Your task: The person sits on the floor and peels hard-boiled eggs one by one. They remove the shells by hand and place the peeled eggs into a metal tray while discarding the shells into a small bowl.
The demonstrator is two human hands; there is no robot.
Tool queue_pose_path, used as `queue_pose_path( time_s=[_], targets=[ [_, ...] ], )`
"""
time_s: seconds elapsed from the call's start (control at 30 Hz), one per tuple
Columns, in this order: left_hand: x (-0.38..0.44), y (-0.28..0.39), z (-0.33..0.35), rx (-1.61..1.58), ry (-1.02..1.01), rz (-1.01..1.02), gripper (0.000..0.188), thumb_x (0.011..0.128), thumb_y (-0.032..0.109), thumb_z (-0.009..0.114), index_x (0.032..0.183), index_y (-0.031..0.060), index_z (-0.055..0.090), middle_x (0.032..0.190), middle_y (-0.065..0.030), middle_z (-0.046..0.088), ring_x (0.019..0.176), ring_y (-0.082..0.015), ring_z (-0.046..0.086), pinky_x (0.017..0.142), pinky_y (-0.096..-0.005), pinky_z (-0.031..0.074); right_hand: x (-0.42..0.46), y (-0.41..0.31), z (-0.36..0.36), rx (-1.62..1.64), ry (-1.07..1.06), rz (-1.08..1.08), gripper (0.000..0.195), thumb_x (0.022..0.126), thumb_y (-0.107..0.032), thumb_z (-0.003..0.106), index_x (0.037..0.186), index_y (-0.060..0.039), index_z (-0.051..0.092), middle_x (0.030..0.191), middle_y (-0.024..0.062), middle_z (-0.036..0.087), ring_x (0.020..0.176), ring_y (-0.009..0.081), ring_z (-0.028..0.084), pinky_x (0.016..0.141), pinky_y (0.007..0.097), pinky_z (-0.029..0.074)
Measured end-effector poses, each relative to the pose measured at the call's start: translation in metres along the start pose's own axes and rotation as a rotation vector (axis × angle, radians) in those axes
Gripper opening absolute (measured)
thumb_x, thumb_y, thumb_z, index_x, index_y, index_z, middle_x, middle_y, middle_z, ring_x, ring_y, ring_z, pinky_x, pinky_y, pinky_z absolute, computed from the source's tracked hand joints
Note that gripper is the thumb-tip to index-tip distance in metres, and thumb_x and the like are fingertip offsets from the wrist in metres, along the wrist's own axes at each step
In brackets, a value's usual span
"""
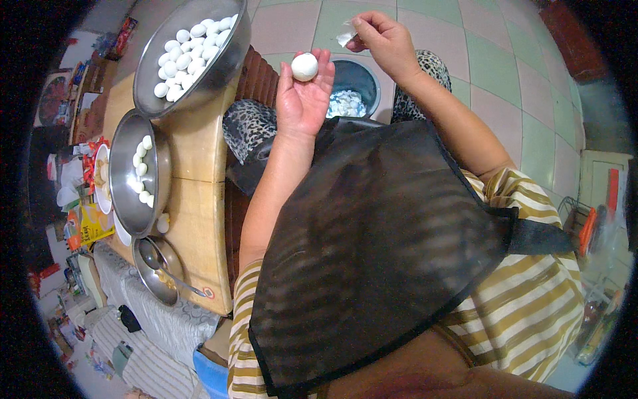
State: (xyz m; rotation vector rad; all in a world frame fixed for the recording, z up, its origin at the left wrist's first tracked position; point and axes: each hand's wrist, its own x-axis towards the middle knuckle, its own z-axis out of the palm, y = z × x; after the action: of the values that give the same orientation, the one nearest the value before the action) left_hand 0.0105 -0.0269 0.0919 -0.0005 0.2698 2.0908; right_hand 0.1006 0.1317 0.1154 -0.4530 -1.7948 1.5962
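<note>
A white egg point(304, 67) rests on the open palm of my left hand point(305, 97), with the fingers spread behind it. To its right, my right hand point(381, 42) pinches a whitish scrap of shell or membrane point(345, 39) between thumb and fingers. Below and between both hands stands a grey bucket point(374, 82) holding white shell pieces point(345, 103). On the wooden table at left, a large steel bowl point(144, 75) holds many white eggs point(183, 61). The steel bowl beside it point(164, 199) contains several smooth eggs point(141, 169).
Nearer on the wooden table point(197, 199) is a small steel bowl point(172, 249) with a ladle point(174, 279) and yellowish bits. An egg point(163, 223) lies beside the middle bowl. A white dish point(102, 179) and a yellow packet point(97, 223) stand beyond.
</note>
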Motion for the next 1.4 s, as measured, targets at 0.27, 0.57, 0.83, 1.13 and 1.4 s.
queue_pose_path(
  time_s=[0.27,0.57,0.83,1.13,1.4],
  targets=[
    [0.008,0.008,-0.017,-0.039,-0.024,-0.038,0.043,0.091,0.043,0.046,0.110,0.0051,0.051,0.117,-0.0141,0.055,0.100,-0.0281,0.054,0.080,-0.0384,0.046,0.001,0.020,-0.003,-0.518,-0.178,-0.312,0.016,0.085,-0.017,0.060,0.095,-0.0061,0.068,0.096,0.0077,0.064,0.085,0.0154,0.060,0.075,0.0263,0.047],
    [0.003,0.007,0.003,0.052,0.070,0.052,0.030,0.090,0.034,0.053,0.109,0.0107,0.051,0.117,-0.0130,0.052,0.099,-0.0270,0.054,0.079,-0.0377,0.047,0.025,-0.099,-0.058,-0.588,-0.033,-0.775,0.029,0.090,-0.024,0.048,0.108,-0.0057,0.060,0.101,0.0052,0.062,0.092,0.0182,0.056,0.083,0.0320,0.044],
    [0.002,0.007,0.001,-0.012,0.072,0.027,0.040,0.094,0.040,0.039,0.113,0.0064,0.050,0.124,-0.0182,0.049,0.109,-0.0362,0.049,0.090,-0.0455,0.043,-0.021,-0.149,-0.098,-0.696,-0.248,-0.941,0.028,0.090,-0.024,0.047,0.107,-0.0064,0.060,0.102,0.0056,0.061,0.094,0.0191,0.055,0.084,0.0339,0.044],
    [0.002,-0.004,0.000,0.051,0.064,-0.038,0.040,0.094,0.041,0.038,0.112,0.0086,0.052,0.124,-0.0140,0.052,0.110,-0.0329,0.051,0.086,-0.0442,0.046,-0.067,-0.155,-0.095,-0.678,-0.361,-0.919,0.027,0.090,-0.025,0.047,0.106,-0.0071,0.059,0.104,0.0061,0.060,0.097,0.0201,0.055,0.086,0.0359,0.043],
    [-0.011,-0.008,-0.001,0.068,0.067,-0.030,0.035,0.095,0.036,0.041,0.116,0.0096,0.051,0.126,-0.0122,0.050,0.111,-0.0279,0.051,0.086,-0.0405,0.047,-0.084,-0.156,-0.087,-0.617,-0.422,-0.955,0.026,0.091,-0.026,0.046,0.105,-0.0077,0.058,0.105,0.0066,0.059,0.099,0.0209,0.054,0.087,0.0378,0.043]
  ],
)
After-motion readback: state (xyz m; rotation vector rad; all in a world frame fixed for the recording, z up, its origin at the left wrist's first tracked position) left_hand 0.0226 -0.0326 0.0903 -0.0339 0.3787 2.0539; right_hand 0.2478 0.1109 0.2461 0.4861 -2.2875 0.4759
